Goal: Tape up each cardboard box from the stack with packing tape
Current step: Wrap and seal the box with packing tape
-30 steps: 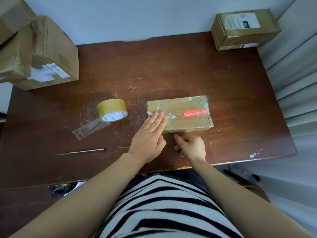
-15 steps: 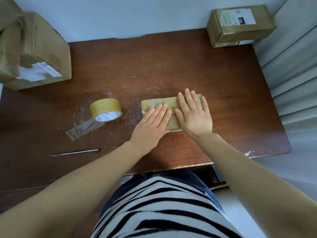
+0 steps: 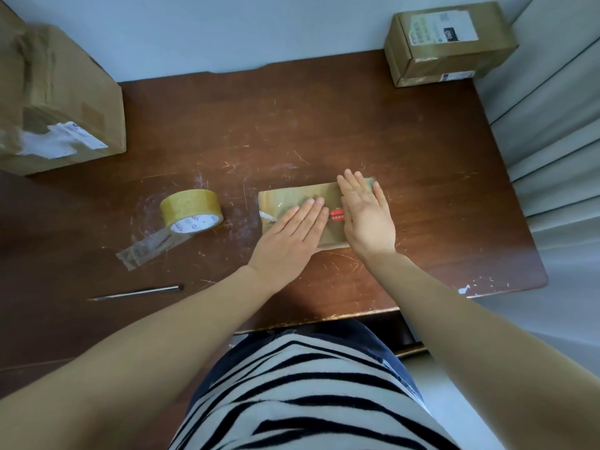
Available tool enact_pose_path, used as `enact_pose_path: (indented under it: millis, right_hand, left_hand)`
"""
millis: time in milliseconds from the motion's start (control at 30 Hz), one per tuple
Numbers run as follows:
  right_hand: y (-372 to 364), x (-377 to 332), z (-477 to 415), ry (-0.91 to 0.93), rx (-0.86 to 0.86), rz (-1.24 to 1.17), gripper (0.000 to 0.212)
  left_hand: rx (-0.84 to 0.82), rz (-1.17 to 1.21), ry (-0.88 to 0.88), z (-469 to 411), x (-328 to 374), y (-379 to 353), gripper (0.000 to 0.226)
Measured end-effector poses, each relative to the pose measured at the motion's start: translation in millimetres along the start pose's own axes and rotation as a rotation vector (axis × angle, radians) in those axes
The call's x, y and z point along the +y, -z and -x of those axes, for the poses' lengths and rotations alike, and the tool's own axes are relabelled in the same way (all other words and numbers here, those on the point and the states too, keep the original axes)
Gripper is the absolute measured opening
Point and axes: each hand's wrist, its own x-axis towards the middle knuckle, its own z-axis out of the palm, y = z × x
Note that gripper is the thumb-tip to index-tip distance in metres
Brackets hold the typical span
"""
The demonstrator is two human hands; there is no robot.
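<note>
2 hands lie flat on the small box [image 3: 285, 198], your left hand [image 3: 289, 237] and right hand [image 3: 368, 222], fingers straight, gripping nothing, probably smoothing tape down; the tape roll [image 3: 190, 211] sits left of it.

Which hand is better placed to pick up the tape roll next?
Likely left. The left hand lies flat on the box at the end nearest the tape roll; the right hand presses the opposite end and would have to cross over.

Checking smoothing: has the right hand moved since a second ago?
Yes: the right hand went from the near side of the small box onto its top.
</note>
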Motion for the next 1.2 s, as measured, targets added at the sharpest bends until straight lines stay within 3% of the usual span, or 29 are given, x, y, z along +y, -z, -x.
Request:
enact_pose_path:
  millis: [567, 900, 1200]
  right_hand:
    - [0, -6, 2, 0.009, 0.008, 0.089, 0.053]
    - [-4, -7, 3, 0.025, 0.027, 0.109, 0.053]
    - [-2, -9, 3, 0.027, 0.016, 0.119, 0.054]
  left_hand:
    - [-0.066, 0.016, -0.019, 10, -10, 7, 0.074]
    - [-0.029, 0.098, -0.08, 20, -34, 4, 0.052]
    - [-0.091, 0.109, -0.07, 25, -31, 12, 0.057]
